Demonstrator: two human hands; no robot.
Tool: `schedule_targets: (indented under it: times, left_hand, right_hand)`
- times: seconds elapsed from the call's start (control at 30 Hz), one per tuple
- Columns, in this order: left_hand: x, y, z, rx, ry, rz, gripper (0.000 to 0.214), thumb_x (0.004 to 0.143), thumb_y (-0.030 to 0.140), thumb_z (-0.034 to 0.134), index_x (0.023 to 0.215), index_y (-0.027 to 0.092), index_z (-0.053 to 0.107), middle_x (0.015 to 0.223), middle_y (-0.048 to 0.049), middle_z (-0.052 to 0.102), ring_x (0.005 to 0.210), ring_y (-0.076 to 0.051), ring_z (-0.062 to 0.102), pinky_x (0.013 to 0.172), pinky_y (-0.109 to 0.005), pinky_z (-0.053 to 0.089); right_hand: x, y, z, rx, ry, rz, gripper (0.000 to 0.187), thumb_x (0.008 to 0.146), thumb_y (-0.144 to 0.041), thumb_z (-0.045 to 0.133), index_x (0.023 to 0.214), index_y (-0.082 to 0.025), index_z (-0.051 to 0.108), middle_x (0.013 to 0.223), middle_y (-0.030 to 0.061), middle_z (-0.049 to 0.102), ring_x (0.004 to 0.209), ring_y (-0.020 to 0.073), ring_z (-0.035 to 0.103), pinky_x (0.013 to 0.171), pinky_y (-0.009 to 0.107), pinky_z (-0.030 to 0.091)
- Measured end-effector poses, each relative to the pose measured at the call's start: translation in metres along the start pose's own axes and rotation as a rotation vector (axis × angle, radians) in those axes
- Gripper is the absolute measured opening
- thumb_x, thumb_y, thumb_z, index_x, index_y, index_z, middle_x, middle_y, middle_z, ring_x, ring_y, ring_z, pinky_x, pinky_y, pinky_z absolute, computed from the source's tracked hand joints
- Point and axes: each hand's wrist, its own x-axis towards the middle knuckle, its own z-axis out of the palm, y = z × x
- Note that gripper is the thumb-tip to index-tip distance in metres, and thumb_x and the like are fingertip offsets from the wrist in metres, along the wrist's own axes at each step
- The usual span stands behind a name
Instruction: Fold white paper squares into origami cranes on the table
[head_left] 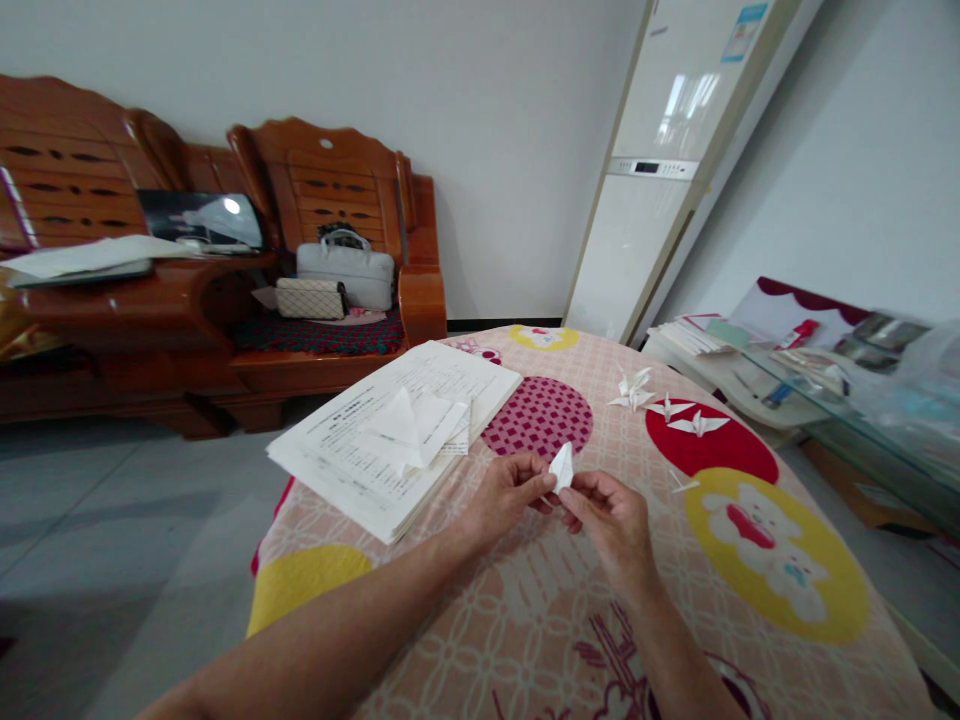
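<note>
Both my hands meet over the table's middle, pinching a small folded white paper piece point(562, 465) that stands up between the fingertips. My left hand point(504, 497) grips it from the left, my right hand point(611, 515) from the right, fingers of both closed on it. Three finished white paper cranes point(634, 389) point(667, 408) point(699, 424) lie farther back on the right. A tiny white paper scrap point(684, 485) rests near my right hand.
The table wears a pink checked cloth point(525, 620) with red and yellow circles. A stack of printed sheets point(390, 440) with folded paper on top lies at the left. Wooden chairs point(330, 190) with bags stand behind; a tall white air conditioner point(660, 170) and cluttered glass shelf point(840, 400) at right.
</note>
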Motion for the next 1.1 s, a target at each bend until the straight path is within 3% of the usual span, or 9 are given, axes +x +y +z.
schedule_targets:
  times: [0.3, 0.57, 0.77, 0.9, 1.1]
  left_hand:
    - [0.0004, -0.0023, 0.0002, -0.045, -0.015, -0.026, 0.034, 0.073, 0.042, 0.074, 0.078, 0.011, 0.061, 0.07, -0.0018, 0.063, 0.061, -0.011, 0.06, 0.056, -0.021, 0.049]
    - [0.0022, 0.0014, -0.0024, 0.062, -0.077, -0.004, 0.033, 0.073, 0.041, 0.073, 0.072, 0.01, 0.061, 0.06, -0.0007, 0.059, 0.052, -0.01, 0.055, 0.052, -0.02, 0.043]
    - [-0.0011, 0.0004, 0.0001, 0.217, -0.04, 0.021, 0.033, 0.078, 0.041, 0.066, 0.065, 0.013, 0.054, 0.051, 0.0018, 0.053, 0.045, -0.008, 0.047, 0.044, -0.019, 0.033]
    - [-0.0045, -0.0031, 0.0043, 0.314, -0.001, 0.06, 0.031, 0.083, 0.04, 0.06, 0.067, 0.015, 0.051, 0.052, 0.0032, 0.052, 0.045, -0.007, 0.046, 0.045, -0.018, 0.033]
    - [-0.0068, 0.0042, 0.004, 0.359, -0.123, 0.087, 0.034, 0.088, 0.041, 0.054, 0.067, 0.015, 0.051, 0.053, 0.003, 0.051, 0.045, -0.007, 0.044, 0.046, -0.018, 0.031]
  right_hand:
    - [-0.0042, 0.0056, 0.0029, -0.154, 0.06, -0.148, 0.019, 0.078, -0.036, 0.069, 0.078, -0.017, 0.067, 0.065, 0.0022, 0.067, 0.053, 0.013, 0.058, 0.05, 0.023, 0.046]
    - [-0.0026, 0.0058, -0.0018, -0.062, 0.04, -0.035, 0.023, 0.079, -0.038, 0.068, 0.073, -0.016, 0.064, 0.053, -0.0008, 0.06, 0.046, 0.0118, 0.054, 0.044, 0.022, 0.043]
    - [-0.0009, 0.0028, -0.0024, -0.038, -0.162, 0.026, 0.03, 0.084, -0.042, 0.062, 0.068, -0.016, 0.058, 0.055, 0.0004, 0.06, 0.046, 0.0117, 0.054, 0.044, 0.022, 0.042]
    - [-0.0014, 0.0037, -0.0036, -0.062, -0.145, 0.032, 0.034, 0.084, -0.042, 0.061, 0.062, -0.017, 0.054, 0.049, -0.0024, 0.055, 0.039, 0.0094, 0.048, 0.038, 0.02, 0.036]
    - [-0.0012, 0.0034, -0.005, 0.03, -0.135, 0.031, 0.033, 0.082, -0.04, 0.063, 0.059, -0.017, 0.054, 0.045, -0.0041, 0.051, 0.036, 0.008, 0.042, 0.036, 0.02, 0.032]
